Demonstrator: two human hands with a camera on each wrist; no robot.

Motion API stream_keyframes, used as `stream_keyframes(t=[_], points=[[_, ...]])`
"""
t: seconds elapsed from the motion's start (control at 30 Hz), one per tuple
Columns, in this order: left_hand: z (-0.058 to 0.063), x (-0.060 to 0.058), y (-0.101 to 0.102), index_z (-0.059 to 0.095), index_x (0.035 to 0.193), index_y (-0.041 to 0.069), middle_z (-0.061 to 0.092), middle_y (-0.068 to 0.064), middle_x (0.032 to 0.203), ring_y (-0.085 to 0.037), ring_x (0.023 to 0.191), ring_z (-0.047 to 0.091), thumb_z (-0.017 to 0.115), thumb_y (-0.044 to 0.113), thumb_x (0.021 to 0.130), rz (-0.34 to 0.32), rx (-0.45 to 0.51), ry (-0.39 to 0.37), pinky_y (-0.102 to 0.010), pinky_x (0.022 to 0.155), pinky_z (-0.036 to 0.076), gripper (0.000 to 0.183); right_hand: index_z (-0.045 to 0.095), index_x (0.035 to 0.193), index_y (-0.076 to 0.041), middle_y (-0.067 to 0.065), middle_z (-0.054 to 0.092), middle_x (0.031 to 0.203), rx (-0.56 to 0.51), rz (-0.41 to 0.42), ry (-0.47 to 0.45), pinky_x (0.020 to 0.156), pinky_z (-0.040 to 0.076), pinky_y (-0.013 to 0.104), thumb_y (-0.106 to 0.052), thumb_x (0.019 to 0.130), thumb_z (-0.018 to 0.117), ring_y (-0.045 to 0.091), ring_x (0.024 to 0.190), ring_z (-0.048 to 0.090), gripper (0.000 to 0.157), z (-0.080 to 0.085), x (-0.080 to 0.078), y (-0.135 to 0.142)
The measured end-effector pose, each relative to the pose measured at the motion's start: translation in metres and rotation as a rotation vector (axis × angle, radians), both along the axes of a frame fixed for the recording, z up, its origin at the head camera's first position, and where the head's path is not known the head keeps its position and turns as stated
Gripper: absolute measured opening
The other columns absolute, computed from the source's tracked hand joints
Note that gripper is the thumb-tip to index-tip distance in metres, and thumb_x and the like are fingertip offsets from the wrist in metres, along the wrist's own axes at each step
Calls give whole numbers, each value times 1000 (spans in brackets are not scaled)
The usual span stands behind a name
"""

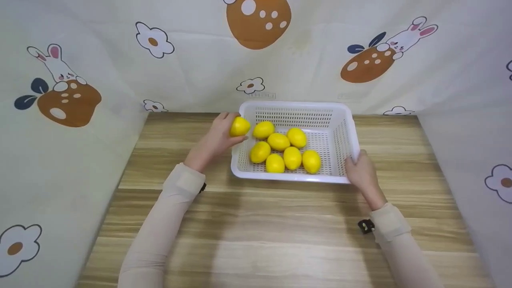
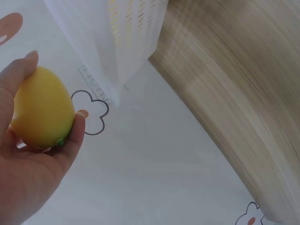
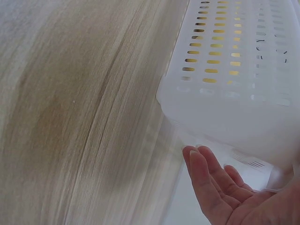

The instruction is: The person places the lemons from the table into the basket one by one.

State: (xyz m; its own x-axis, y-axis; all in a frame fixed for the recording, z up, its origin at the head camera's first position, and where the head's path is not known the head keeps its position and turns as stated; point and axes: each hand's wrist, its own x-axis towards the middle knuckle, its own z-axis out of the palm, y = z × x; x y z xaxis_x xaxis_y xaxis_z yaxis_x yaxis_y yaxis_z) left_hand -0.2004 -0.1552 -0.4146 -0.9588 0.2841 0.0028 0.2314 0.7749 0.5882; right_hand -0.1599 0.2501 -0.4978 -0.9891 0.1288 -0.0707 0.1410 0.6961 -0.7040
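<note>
In the head view my left hand [image 1: 218, 138] grips a yellow lemon [image 1: 240, 127] at the left rim of a white plastic basket [image 1: 288, 177]. The left wrist view shows this lemon [image 2: 44, 107], with a green tip, between the thumb and fingers. Several more lemons [image 1: 279, 141] lie inside the basket, mostly toward its left and middle. My right hand [image 1: 363, 170] holds the basket's front right corner, thumb over the rim. From the right wrist, the fingers of that hand [image 3: 225, 187] are seen outside the basket wall [image 3: 225, 110].
The basket stands toward the back of a wood-grain table [image 1: 276, 224]. A pale cloth [image 1: 200, 80] printed with rabbits, brown fruit and flowers hangs behind the table and along both sides.
</note>
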Motion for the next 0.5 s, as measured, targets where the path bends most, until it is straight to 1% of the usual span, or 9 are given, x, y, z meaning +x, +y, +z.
stream_keyframes(t=[0.1,0.2,0.33,0.5], points=[[1,-1,4,47,149,-3,50,-25,141,-37,122,53,78,25,98,-14,2,10,-49,108,50,66,49,115,16,23,57,92,6,-1,-2,74,52,53,-14,105,47,39,85,61,32,-1,0,0],[2,0,7,48,148,-2,50,-25,140,-36,121,53,78,25,98,-24,1,13,-49,108,50,64,48,117,16,25,58,93,5,-4,-11,77,52,55,-15,105,46,40,87,61,33,-1,0,0],[2,0,11,48,148,-3,49,-25,143,-37,123,53,78,25,98,-37,5,7,-49,109,50,65,48,118,17,27,58,96,1,-5,-10,81,52,58,-14,105,46,42,90,61,34,-1,0,0],[4,0,17,46,150,-2,47,-25,146,-37,127,52,77,25,99,-54,15,-12,-49,111,49,66,49,117,17,27,59,96,-6,-5,-2,79,53,56,-13,105,47,42,89,62,33,1,0,0]])
